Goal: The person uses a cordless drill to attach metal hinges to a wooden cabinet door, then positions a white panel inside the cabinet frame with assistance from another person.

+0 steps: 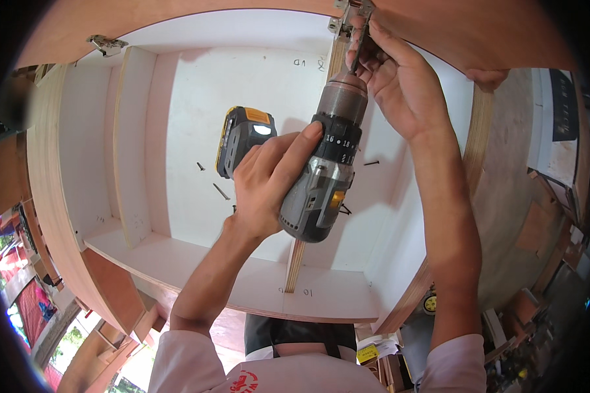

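My left hand [259, 187] is wrapped round the handle of a grey and black cordless drill [314, 203], with the thumb along its body. The yellow and black battery pack [246, 137] sticks out beyond my knuckles. From the chuck a dark driver bit [356, 59] points up to a metal cabinet hinge [353, 14] at the top of the wooden divider. My right hand [403, 88] has its fingers closed round the bit just below the hinge; whether a screw is there too, I cannot make out.
The white-lined wooden cabinet [242, 78] surrounds the work. Loose screws [221, 191] lie on its inner panel. A second hinge [106, 45] sits at upper left, by a brown door panel [177, 8]. Another person's hand [488, 78] rests at the right edge.
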Action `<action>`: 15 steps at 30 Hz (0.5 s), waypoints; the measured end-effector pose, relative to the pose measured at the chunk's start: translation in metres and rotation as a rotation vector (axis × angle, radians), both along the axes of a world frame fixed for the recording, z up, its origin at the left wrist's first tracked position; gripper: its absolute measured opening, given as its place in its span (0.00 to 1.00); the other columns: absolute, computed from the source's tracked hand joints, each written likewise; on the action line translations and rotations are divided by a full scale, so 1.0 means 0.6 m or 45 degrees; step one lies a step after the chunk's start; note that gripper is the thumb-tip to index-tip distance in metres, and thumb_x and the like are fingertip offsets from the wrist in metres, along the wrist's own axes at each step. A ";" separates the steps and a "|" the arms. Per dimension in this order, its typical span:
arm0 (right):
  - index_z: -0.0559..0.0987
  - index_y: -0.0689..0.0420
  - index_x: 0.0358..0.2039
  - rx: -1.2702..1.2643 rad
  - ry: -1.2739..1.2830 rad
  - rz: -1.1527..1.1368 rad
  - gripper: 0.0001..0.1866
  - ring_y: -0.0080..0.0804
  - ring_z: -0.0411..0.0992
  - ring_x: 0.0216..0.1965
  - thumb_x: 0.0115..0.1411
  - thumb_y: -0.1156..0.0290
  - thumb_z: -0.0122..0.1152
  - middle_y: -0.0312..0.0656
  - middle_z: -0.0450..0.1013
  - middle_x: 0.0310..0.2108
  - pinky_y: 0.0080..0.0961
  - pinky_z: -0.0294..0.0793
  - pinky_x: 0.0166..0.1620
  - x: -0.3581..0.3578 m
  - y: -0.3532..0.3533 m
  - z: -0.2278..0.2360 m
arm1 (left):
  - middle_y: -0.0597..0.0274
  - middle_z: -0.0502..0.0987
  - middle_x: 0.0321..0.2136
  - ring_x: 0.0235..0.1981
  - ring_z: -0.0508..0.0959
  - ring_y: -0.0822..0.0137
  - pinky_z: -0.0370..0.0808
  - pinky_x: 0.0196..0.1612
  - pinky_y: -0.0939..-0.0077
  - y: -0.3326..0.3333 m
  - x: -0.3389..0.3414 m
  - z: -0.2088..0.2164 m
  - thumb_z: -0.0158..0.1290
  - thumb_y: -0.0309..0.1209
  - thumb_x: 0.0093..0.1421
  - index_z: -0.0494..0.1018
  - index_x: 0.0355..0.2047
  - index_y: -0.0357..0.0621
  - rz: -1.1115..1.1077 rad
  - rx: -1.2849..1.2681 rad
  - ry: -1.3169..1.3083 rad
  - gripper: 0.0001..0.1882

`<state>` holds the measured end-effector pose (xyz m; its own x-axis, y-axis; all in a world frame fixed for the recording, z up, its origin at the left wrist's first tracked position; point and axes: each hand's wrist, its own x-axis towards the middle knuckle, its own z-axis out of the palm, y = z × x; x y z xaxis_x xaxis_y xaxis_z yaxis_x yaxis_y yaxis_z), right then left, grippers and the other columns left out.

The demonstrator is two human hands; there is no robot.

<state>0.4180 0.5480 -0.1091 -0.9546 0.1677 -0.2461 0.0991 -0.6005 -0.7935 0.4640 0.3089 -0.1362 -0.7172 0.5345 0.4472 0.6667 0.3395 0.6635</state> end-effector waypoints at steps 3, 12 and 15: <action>0.80 0.61 0.48 -0.037 -0.134 -0.139 0.14 0.21 0.68 0.36 0.71 0.63 0.59 0.33 0.75 0.39 0.22 0.72 0.46 -0.005 0.001 -0.012 | 0.58 0.80 0.41 0.31 0.79 0.63 0.75 0.34 0.69 0.008 -0.008 -0.008 0.67 0.29 0.46 0.70 0.65 0.45 0.002 0.003 0.077 0.42; 0.76 0.53 0.51 -0.015 -0.188 -0.026 0.20 0.24 0.69 0.36 0.73 0.50 0.50 0.30 0.73 0.36 0.29 0.70 0.44 -0.015 -0.012 -0.011 | 0.60 0.80 0.40 0.31 0.78 0.63 0.75 0.34 0.69 0.017 -0.009 -0.027 0.67 0.29 0.47 0.70 0.65 0.47 0.042 0.020 0.139 0.41; 0.77 0.52 0.51 -0.058 -0.217 -0.041 0.14 0.23 0.70 0.36 0.74 0.59 0.50 0.30 0.74 0.35 0.24 0.70 0.43 -0.014 -0.016 0.005 | 0.60 0.79 0.41 0.31 0.78 0.63 0.74 0.34 0.69 0.022 -0.009 -0.031 0.67 0.29 0.48 0.70 0.65 0.48 0.029 0.046 0.132 0.41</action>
<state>0.4097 0.5386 -0.1062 -0.8926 0.1826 -0.4122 0.2102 -0.6403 -0.7388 0.4584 0.3222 -0.1549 -0.6779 0.5005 0.5385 0.7248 0.3323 0.6035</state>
